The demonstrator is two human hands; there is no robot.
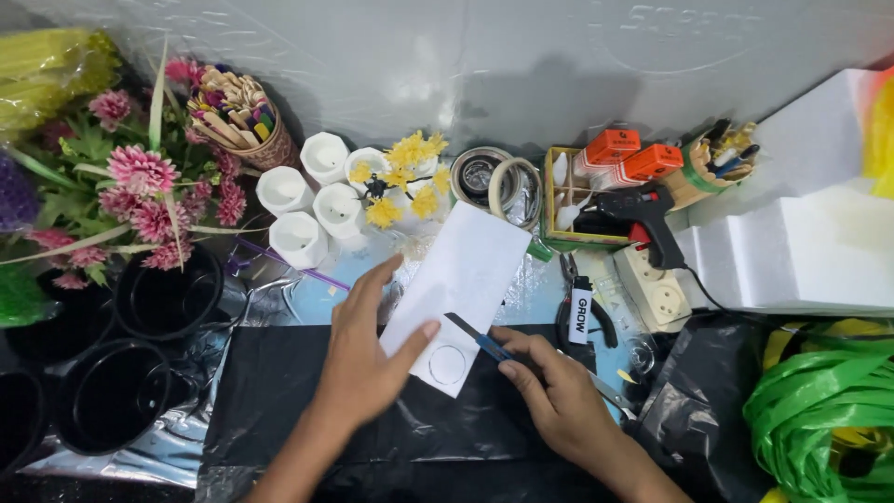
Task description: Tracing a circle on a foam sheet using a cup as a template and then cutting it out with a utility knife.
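Observation:
My left hand [363, 354] lies flat on the left edge of a white foam sheet [466, 279] that rests tilted on a black mat [279, 391]. A circle [447, 364] is marked near the sheet's lower end. My right hand [554, 391] grips a blue craft knife [480, 340], its blade tip touching the sheet just above the circle.
Pliers [579, 312] lie right of the sheet, with a black glue gun [647, 219], power strip [656, 289] and tape rolls [498, 186] behind. White candle holders [303, 200], yellow flowers [405, 177], pink flowers [140, 186], black pots [121, 373], white foam blocks [801, 251] and green raffia [819, 410] surround the mat.

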